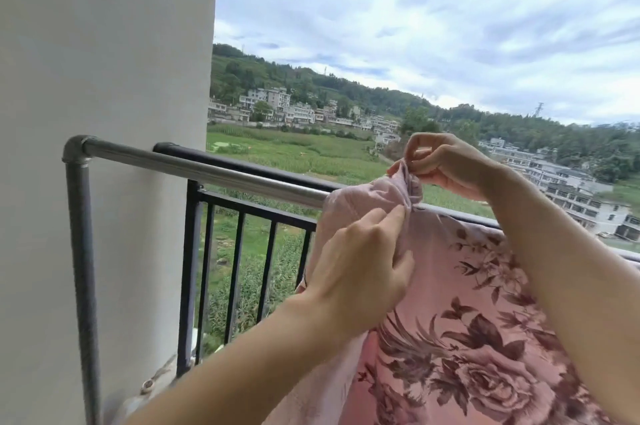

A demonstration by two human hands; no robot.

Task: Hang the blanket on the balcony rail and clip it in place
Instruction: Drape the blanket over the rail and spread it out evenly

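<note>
A pink blanket (460,314) with a dark floral print hangs over the silver metal rail (194,168), its plain lilac underside turned up at the top. My left hand (360,269) pinches a fold of the blanket just below the bunched top edge. My right hand (446,165) pinches the gathered corner of the blanket above the rail. No clip is visible.
A black balcony railing (239,206) with vertical bars runs just behind the silver rail. A white wall (104,78) stands at the left, with the rail's upright pipe (81,269) against it. Fields and houses lie far below.
</note>
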